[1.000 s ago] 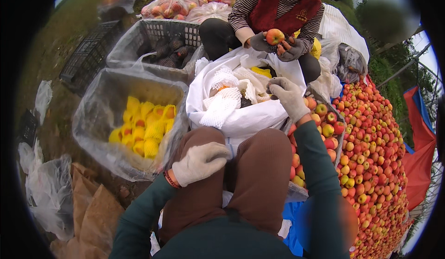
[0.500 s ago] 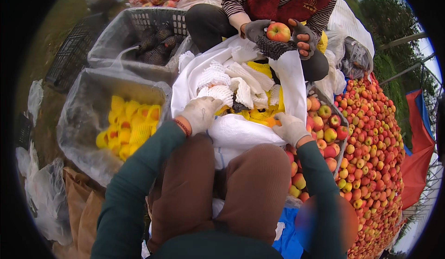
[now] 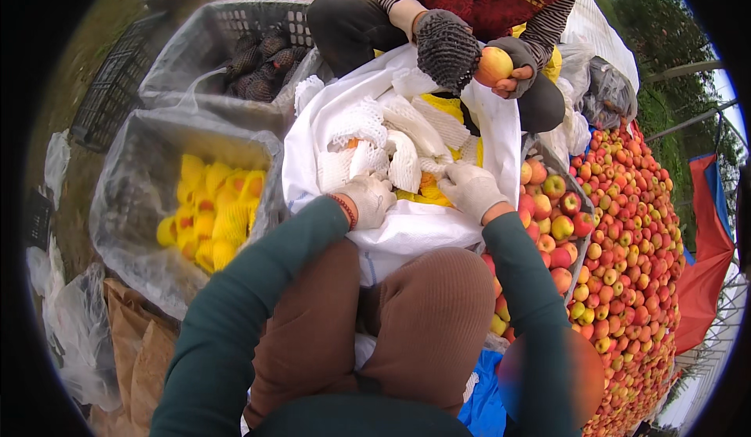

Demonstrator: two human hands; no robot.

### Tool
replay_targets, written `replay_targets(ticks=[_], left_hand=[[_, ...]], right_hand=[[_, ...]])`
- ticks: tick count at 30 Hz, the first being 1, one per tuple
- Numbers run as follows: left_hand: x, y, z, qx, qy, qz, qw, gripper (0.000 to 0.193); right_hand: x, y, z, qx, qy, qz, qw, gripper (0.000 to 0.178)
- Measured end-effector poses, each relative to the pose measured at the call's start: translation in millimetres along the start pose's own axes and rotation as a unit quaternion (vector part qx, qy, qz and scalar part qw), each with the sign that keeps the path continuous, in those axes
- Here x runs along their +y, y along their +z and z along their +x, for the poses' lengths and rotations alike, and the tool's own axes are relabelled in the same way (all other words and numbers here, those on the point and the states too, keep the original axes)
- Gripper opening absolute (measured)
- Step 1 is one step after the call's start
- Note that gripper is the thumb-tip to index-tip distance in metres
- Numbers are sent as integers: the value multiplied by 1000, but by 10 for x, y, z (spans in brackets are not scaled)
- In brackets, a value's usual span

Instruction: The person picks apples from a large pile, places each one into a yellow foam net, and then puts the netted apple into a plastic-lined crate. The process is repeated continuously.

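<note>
An open white sack point(image 3: 407, 230) lies before my knees, with white foam nets point(image 3: 403, 159) and yellow foam nets point(image 3: 426, 190) in it. My left hand point(image 3: 368, 200), in a pale glove, is curled low at the sack's near left, against the nets; its fingertips are partly hidden. Gloved likewise, my right hand point(image 3: 472, 192) is closed at the near right, its fingertips on a yellow foam net. Something orange point(image 3: 352, 143) shows among the white nets. Across the sack, a co-worker's gloved hands hold an apple point(image 3: 494, 67) and a black foam net point(image 3: 447, 50).
Left of me stands a plastic-lined crate point(image 3: 125, 210) of yellow-netted apples point(image 3: 211, 206). Beyond it is another lined crate point(image 3: 176, 65) with black-netted apples point(image 3: 262, 65). Bare apples point(image 3: 559, 210) fill a container at my right, beside a big apple heap point(image 3: 626, 265).
My hands have come closer together over the sack, the left moving right and nearer, the right moving left. The co-worker's apple has shifted right and the black net is lifted beside it.
</note>
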State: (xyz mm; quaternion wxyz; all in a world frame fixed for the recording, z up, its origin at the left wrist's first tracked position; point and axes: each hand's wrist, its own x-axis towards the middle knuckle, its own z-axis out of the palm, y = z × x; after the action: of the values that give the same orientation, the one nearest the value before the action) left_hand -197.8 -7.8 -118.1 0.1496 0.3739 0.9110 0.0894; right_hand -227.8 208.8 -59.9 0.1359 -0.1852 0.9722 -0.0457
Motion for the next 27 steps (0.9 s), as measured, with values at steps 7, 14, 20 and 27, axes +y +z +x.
replay_targets(ticks=[7,14,20,27], left_hand=[[181,-90,-203,-142,63,117,981,21],[76,592,-56,-90,-37,32,995,15],[-94,1190,78,-15,-116,-31,993,17],[239,130,-211,-12,-53,49,997,22]], right_hand=[[68,673,355,-274,12,-70,959,54],[-61,1003,252,-308,-79,-72,945,48],[-76,1052,289,-247,-30,24,968,51],[-163,1037,283,-161,-56,292,941,58]])
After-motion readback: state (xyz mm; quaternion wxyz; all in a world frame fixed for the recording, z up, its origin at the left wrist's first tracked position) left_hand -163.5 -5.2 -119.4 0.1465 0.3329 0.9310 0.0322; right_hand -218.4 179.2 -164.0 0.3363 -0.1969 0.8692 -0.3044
